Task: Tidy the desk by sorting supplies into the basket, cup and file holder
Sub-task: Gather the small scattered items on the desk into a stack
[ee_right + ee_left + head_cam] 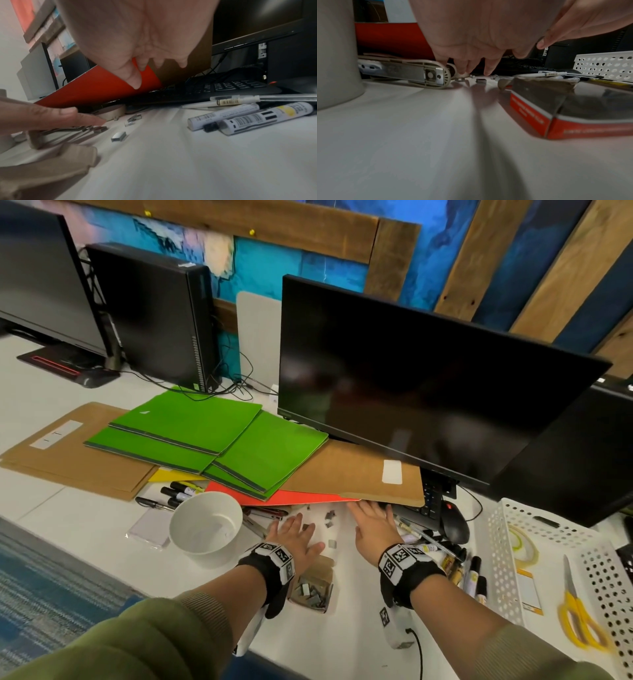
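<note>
Risk we note: both hands flat and empty, left hand [295, 534] over loose staples [329, 516], right hand [372, 527] against red folder [301, 497]; sweeping could scatter staples under it.

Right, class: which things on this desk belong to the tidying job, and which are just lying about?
Part of the job:
white cup
white basket
loose staples
markers
green folders
yellow scissors

Just lying about:
monitor
keyboard
mouse
computer tower
</note>
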Available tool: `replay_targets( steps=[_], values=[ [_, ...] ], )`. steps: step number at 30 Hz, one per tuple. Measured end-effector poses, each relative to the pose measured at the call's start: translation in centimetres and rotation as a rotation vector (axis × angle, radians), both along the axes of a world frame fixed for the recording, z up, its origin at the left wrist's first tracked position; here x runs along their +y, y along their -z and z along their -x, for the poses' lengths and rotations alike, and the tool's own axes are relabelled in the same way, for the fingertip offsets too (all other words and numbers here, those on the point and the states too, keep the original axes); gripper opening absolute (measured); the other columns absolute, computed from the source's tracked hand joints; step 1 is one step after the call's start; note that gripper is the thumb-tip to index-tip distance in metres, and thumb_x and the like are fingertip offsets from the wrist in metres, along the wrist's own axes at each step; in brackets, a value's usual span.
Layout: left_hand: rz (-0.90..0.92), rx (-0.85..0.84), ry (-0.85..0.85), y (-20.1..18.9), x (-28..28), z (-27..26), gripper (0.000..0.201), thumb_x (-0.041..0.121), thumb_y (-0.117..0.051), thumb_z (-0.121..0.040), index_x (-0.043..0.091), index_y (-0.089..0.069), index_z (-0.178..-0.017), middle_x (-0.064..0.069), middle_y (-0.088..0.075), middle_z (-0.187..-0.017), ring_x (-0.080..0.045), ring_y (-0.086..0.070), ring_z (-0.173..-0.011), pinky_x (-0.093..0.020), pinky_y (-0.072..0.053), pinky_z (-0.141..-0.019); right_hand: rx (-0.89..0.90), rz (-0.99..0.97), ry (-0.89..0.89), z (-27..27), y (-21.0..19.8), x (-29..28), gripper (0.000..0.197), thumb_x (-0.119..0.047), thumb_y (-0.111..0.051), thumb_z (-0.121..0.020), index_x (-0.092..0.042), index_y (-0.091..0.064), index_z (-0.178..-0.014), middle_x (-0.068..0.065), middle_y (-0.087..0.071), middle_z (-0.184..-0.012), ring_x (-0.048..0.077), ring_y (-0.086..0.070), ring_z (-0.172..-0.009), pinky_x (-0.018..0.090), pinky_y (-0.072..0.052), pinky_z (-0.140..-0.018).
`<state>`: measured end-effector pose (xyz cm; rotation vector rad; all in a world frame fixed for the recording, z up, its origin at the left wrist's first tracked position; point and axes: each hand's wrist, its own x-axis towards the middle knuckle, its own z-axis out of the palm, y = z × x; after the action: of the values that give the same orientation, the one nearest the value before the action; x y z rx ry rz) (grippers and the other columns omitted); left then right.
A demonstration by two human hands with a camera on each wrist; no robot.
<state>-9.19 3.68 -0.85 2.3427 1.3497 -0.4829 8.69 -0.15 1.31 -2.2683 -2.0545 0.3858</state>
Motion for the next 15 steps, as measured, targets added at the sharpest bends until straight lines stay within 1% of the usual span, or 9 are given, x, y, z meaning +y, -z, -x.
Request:
replay_targets(
  steps=[3,7,10,13,15],
  values=[
    [0.001,0.000,-0.029,0.1,0.3,-0.4,0.061,0.052,-0.016,-0.098,0.024,-0.010,-0.151,-0.006,0.002,-0.160,-0.021,0.001,-0.148,-0.046,0.003,-0.119,-0.010,-0.003,-0.005,-0.1,-0.2,-0.1,0.069,-0.002,-0.038,-0.086,-0.030,-0.018,-0.146,-0.008,-0.028,-0.147,0.016,-0.016,-0.141,0.050,0.001,-0.118],
    [-0.014,-0.084,-0.012,0.7,0.1,-0.7,0.061,0.048,-0.025,-0.098,0.016,-0.016,-0.150,-0.005,-0.012,-0.159,-0.023,-0.009,-0.147,-0.045,0.000,-0.119,0.002,-0.003,0.002,-0.2,-0.4,-0.2,0.069,0.001,-0.038,-0.085,-0.029,-0.020,-0.145,-0.007,-0.028,-0.148,0.016,-0.016,-0.142,0.050,0.002,-0.117],
    [0.003,-0.124,0.031,0.9,-0.4,-0.6,0.060,0.046,-0.026,-0.099,0.015,-0.018,-0.150,-0.004,-0.014,-0.159,-0.022,-0.010,-0.147,-0.044,-0.001,-0.120,0.013,0.000,0.004,-0.3,-0.4,-0.2,0.070,0.001,-0.038,-0.085,-0.029,-0.020,-0.146,-0.007,-0.026,-0.149,0.016,-0.014,-0.143,0.050,0.002,-0.117],
    [0.016,-0.134,0.110,0.9,-1.1,-0.5,0.057,0.043,-0.026,-0.099,0.016,-0.021,-0.149,-0.003,-0.016,-0.158,-0.020,-0.011,-0.147,-0.045,-0.003,-0.120,0.021,-0.001,0.009,-0.2,-0.4,-0.1,0.070,0.000,-0.038,-0.086,-0.030,-0.018,-0.147,-0.008,-0.023,-0.151,0.015,-0.011,-0.144,0.050,0.002,-0.117],
    [0.000,-0.149,0.145,0.8,-1.4,-0.3,0.057,0.043,-0.025,-0.100,0.017,-0.019,-0.150,-0.001,-0.014,-0.159,-0.018,-0.010,-0.147,-0.044,-0.002,-0.120,0.020,0.002,0.015,-0.1,-0.3,-0.1,0.068,-0.001,-0.038,-0.087,-0.029,-0.019,-0.146,-0.008,-0.023,-0.151,0.015,-0.012,-0.144,0.050,0.002,-0.117]
  ],
)
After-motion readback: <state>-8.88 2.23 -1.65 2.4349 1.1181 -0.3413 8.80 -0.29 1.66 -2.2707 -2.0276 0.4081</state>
